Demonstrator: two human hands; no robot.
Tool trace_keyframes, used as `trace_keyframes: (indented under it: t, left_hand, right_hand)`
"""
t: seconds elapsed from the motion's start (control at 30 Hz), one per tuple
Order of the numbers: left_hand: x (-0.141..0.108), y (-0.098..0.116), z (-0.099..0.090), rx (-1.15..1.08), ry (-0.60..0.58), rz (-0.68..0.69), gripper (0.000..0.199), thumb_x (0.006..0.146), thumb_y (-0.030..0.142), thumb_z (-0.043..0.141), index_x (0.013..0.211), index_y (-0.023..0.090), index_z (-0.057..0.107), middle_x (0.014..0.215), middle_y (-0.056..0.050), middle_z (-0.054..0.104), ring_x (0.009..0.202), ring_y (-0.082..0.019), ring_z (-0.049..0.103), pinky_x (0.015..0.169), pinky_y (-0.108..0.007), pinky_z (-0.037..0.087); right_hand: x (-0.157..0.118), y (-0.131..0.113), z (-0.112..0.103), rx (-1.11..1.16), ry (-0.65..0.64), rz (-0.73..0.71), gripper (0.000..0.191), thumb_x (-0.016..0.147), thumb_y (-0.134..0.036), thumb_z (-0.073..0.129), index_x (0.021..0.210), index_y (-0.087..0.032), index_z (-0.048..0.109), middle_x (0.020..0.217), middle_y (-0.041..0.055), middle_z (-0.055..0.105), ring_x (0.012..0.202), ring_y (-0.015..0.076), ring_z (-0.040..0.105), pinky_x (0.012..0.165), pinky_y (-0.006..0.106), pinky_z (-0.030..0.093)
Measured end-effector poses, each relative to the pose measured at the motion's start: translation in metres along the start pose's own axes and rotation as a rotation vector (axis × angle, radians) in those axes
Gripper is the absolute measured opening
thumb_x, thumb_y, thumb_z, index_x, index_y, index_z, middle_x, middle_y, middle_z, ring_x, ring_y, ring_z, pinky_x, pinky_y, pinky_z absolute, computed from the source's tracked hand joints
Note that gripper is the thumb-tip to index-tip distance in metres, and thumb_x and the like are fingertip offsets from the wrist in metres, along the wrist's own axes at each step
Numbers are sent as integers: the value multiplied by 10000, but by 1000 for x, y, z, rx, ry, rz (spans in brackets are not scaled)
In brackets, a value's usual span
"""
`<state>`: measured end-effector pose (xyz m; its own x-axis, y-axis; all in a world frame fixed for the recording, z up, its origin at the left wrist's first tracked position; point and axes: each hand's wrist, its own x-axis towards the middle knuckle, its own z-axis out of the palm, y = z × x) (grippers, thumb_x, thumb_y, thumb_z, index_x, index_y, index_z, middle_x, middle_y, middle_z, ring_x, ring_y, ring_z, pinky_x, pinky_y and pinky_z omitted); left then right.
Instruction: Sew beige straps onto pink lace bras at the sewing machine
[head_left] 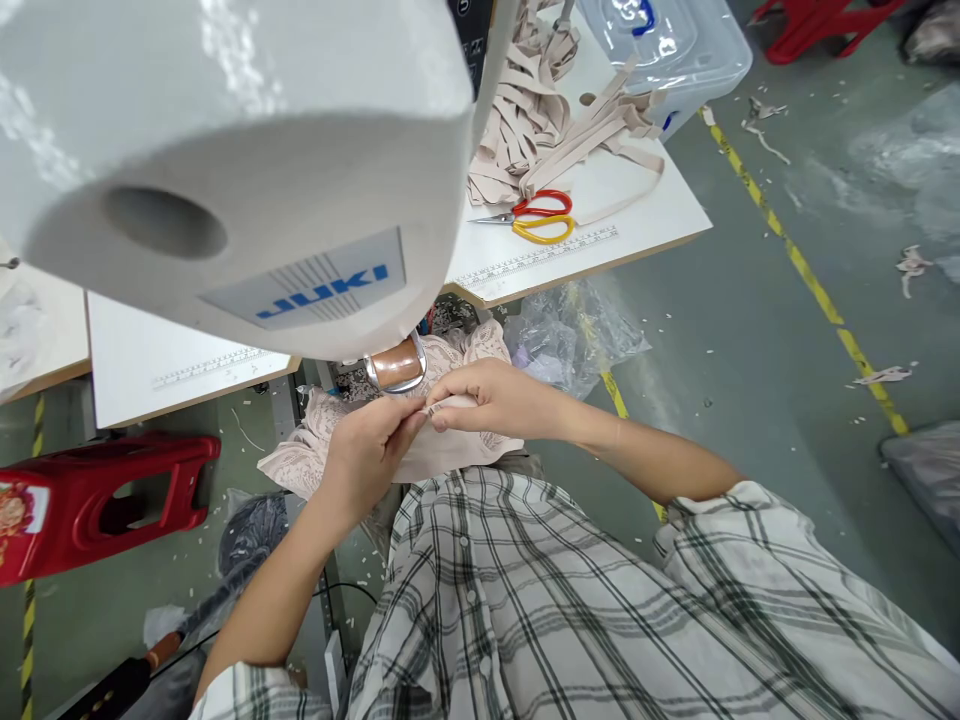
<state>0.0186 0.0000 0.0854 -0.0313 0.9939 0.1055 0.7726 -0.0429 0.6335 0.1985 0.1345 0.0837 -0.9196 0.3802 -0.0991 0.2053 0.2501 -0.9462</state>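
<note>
A beige lace garment [442, 455] lies across my lap, just in front of the white sewing machine [247, 170] marked JUKI. My left hand [367, 445] pinches an edge of its cloth between thumb and fingertips. Right beside those fingertips, my right hand [495, 400] grips a folded bit of the same garment, its fingers curled round. The two hands almost touch. Just beyond them sits a brown, metal-rimmed part [397, 365] under the machine head. The machine's needle area is hidden behind its head.
On the white table [637, 220] are red-and-yellow-handled scissors [544, 217] and a heap of beige fabric strips [525, 120]. A clear plastic box [675, 60] stands behind. To the left is a red stool [112, 500]. Plastic bags [577, 330] and scraps lie on the floor.
</note>
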Motion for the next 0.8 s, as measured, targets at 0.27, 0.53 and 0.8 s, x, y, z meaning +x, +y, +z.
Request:
trace_keyframes:
  t: [0.27,0.53,0.8]
  left_hand:
    - [2,8,4,137,16,5,304,1033,320,393,825,206,584,723,-22,641,631,-160,591,562,-273,382]
    - [2,-18,-1,398,269,19,236,1005,354,514,1125,245,686,640,18,640,566,-135,585,541,-262,343]
    - [1,-52,-9,555,236,325,354,952,183,535,1221,326,716,735,-16,685,621,-139,592,571,-276,354]
  right_hand:
    - [-1,-4,6,-114,171,-99,149,924,-282,627,955,-205,750,864,7,721,793,134,612,719,254,389]
    - [45,-25,-16,-389,157,-111,204,844,-178,548,650,-165,611,611,-16,543,587,104,420,593,285,252]
    - [49,-30,-17,-537,141,-96,294,842,-176,520,553,-170,461,538,-13,422,538,102,307,576,310,210]
